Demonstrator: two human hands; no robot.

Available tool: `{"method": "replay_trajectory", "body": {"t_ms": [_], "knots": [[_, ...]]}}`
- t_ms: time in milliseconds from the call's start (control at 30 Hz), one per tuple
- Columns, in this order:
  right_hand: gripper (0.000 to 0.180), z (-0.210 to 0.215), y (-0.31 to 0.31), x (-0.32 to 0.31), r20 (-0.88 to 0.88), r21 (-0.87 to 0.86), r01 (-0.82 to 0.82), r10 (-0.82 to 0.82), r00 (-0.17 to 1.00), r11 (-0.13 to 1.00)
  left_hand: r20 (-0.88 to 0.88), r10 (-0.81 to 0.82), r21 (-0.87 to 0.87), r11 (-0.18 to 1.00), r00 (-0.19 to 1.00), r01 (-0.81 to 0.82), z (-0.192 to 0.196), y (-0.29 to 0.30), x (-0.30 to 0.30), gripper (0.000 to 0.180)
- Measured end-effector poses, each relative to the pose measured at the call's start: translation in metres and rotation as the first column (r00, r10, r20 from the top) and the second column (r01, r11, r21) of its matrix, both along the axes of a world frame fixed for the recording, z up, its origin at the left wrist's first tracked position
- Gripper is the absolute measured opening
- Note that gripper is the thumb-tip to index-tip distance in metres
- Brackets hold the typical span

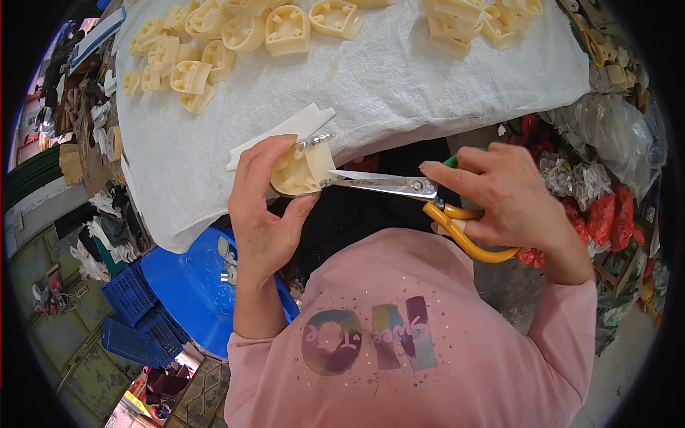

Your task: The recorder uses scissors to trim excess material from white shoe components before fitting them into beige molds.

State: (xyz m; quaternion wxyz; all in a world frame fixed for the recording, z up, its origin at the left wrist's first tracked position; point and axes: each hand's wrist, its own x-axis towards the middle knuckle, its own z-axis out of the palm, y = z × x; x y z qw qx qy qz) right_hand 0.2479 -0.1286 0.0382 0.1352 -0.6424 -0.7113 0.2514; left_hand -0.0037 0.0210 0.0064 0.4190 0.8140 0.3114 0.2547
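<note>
Left hand [260, 207] grasps a cream plastic part [296, 171] just off the near edge of the cloth-covered surface [399, 85]. Right hand [499, 192] is closed around yellow-handled scissors [421, 196], blade tips touching the part. More cream parts [214, 43] lie on the surface.

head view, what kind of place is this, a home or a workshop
Likely a small workshop for trimming moulded plastic parts: cream plastic pieces heaped on a white woven sheet, shears cutting one piece, and blue crates on the floor.
</note>
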Motion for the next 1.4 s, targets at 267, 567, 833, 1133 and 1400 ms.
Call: {"method": "replay_trajectory", "body": {"t_ms": [267,567,833,1133,1400], "knots": [[0.045,0.019,0.014,0.007,0.198,0.092,-0.154,0.134,0.971,0.984,-0.098,-0.069,0.050,0.996,0.993,0.074,0.004,0.002,0.001,0.052],[0.054,0.022,0.014,0.012,0.230,0.042,-0.181,0.167,0.959,0.983,-0.098,-0.113,0.122,0.985,0.989,0.125,0.008,-0.001,0.011,0.056],[0.058,0.016,0.013,0.020,0.232,0.009,-0.230,0.222,0.947,0.973,-0.129,-0.147,0.083,0.984,0.981,0.158,0.005,-0.002,0.011,0.051],[0.057,0.013,0.008,0.024,0.270,0.114,-0.222,0.184,0.945,0.968,-0.127,-0.117,0.058,0.990,0.985,0.125,0.004,-0.006,0.015,0.051],[0.045,0.011,-0.002,0.019,0.280,0.213,-0.236,0.172,0.945,0.948,-0.147,-0.100,0.096,0.989,0.984,0.115,0.002,-0.009,0.014,0.050]]}}
